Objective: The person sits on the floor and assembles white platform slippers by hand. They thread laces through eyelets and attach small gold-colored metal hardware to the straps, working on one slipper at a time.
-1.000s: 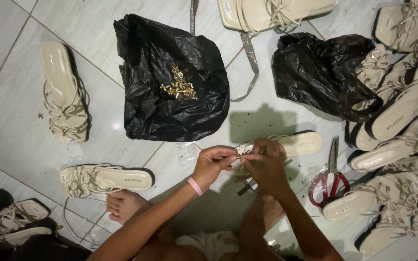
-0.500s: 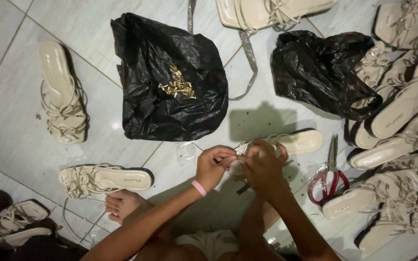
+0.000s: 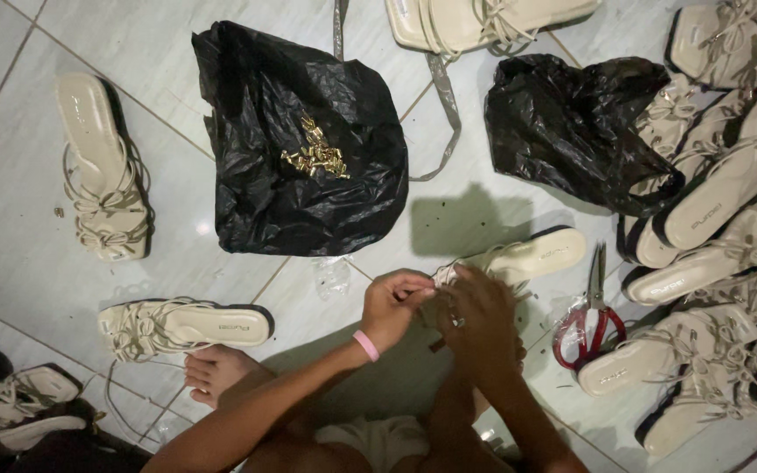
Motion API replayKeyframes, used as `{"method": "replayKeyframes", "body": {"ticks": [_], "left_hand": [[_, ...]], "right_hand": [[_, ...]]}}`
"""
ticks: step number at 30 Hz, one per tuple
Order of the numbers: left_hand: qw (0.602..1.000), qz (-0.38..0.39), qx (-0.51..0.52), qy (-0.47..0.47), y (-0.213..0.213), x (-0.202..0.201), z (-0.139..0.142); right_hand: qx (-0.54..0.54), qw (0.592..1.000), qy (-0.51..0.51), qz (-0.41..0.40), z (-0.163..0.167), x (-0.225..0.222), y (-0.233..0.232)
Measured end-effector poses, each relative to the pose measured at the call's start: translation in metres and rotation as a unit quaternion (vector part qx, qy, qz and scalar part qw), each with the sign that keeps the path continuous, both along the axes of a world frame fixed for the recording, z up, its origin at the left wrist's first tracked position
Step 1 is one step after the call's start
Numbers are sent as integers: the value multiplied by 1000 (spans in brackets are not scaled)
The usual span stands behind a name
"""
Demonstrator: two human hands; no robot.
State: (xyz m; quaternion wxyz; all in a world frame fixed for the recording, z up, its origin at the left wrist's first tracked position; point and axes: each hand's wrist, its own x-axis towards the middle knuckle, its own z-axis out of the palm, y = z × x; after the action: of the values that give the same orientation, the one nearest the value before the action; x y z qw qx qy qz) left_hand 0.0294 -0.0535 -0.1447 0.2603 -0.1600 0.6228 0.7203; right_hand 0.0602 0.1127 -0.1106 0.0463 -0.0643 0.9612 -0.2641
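both hands, left hand [image 3: 393, 308] and right hand [image 3: 477, 326], pinch a strappy cream sandal [image 3: 519, 259].

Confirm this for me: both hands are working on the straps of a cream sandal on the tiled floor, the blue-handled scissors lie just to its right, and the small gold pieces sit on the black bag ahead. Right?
Not quite. The head view shows the scissors have red handles, not blue. The rest holds: left hand and right hand work on the cream sandal, and the gold pieces sit on the black bag.
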Motion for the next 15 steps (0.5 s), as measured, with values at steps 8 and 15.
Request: {"method": "replayKeyframes", "body": {"ticks": [8, 15], "left_hand": [[999, -25, -20, -5, 4, 2, -3], [994, -25, -80, 71, 7, 9, 2]], "right_hand": [[123, 987, 81, 60, -13, 14, 2], [126, 988, 75, 56, 0, 3, -2]]}}
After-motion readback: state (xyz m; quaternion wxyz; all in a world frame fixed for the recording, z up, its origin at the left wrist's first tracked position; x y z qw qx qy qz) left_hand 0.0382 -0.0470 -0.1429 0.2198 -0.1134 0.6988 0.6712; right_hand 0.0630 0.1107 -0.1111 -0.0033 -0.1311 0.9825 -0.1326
